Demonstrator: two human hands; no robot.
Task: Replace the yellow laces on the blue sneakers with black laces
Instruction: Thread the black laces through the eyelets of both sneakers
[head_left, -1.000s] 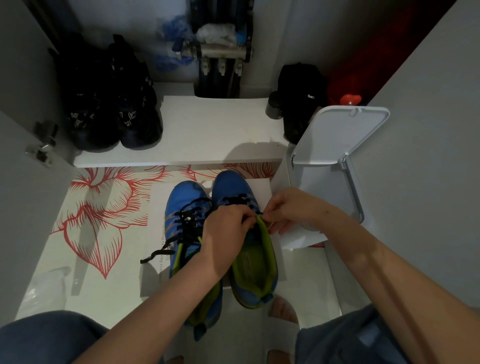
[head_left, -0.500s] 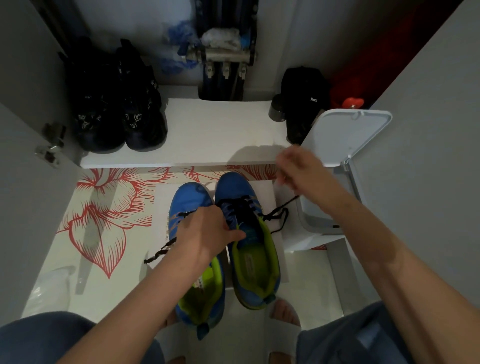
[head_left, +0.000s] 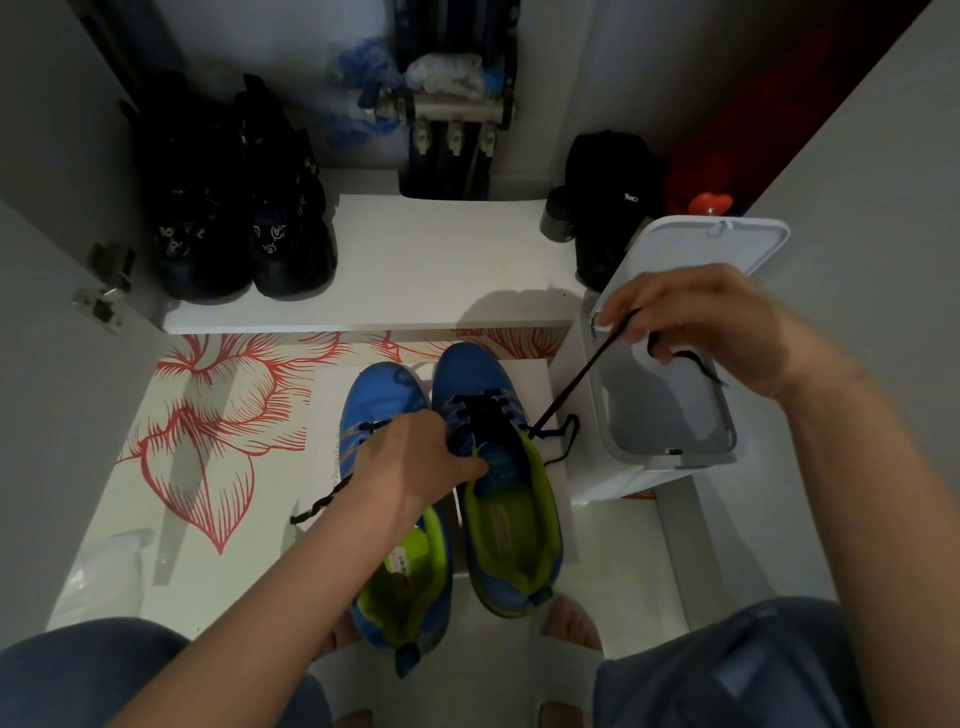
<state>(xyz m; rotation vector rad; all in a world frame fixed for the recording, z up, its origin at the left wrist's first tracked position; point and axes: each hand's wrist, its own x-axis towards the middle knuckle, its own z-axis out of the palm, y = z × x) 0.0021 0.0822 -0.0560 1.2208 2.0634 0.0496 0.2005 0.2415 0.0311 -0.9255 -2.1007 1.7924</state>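
Two blue sneakers with lime-green insides stand side by side on the floor, toes away from me: the left sneaker and the right sneaker. Both carry black laces. My left hand grips the right sneaker at its tongue. My right hand is raised to the right and pinches a black lace that runs taut from the right sneaker's upper eyelet. The lace's other end loops loose beside the shoe. A black lace end from the left sneaker lies on the floor.
A white bin with its lid open stands right of the sneakers. A white shelf behind holds dark shoes and a black bag. The floor mat has red flowers. My knees and feet frame the bottom.
My right hand has pulled the black lace up and out to the right, over the bin, drawing it taut. My left hand stayed on the right sneaker.
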